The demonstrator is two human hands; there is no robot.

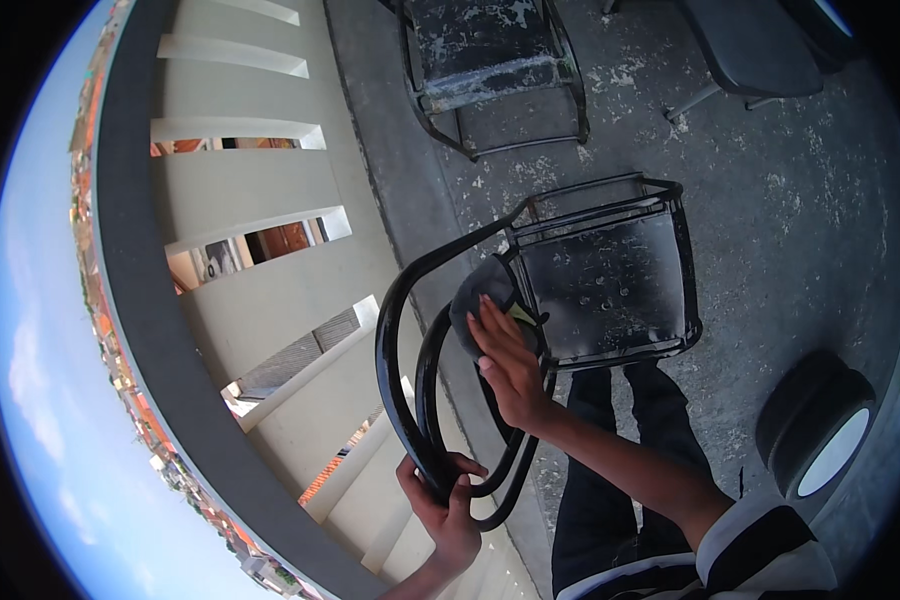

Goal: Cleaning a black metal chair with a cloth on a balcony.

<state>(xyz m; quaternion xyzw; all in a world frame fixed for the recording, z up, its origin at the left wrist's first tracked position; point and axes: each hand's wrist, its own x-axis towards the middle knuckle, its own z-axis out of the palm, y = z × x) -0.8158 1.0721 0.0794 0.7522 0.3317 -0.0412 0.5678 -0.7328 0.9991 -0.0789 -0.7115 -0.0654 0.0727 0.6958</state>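
A black metal chair with a tubular frame stands right before me, its worn seat (pixel 607 285) scuffed and flecked with pale marks. My left hand (pixel 446 506) is wrapped around the curved tube of its backrest frame (pixel 394 322), at the near end. Higher on the backrest, my right hand (pixel 510 367) presses a dark grey cloth (pixel 484 289) against the chair, fingers stretched out over it. A bit of yellow-green (pixel 521 313) shows beside those fingers. The palm and the part of the chair under the cloth are hidden.
Another worn black chair (pixel 495 75) stands farther off, near a slatted concrete parapet (pixel 270 180). A grey plastic-looking seat (pixel 750 52) is at the upper right. Black tyre-like rounds (pixel 810 420) lie to my right on the stained concrete floor (pixel 780 262).
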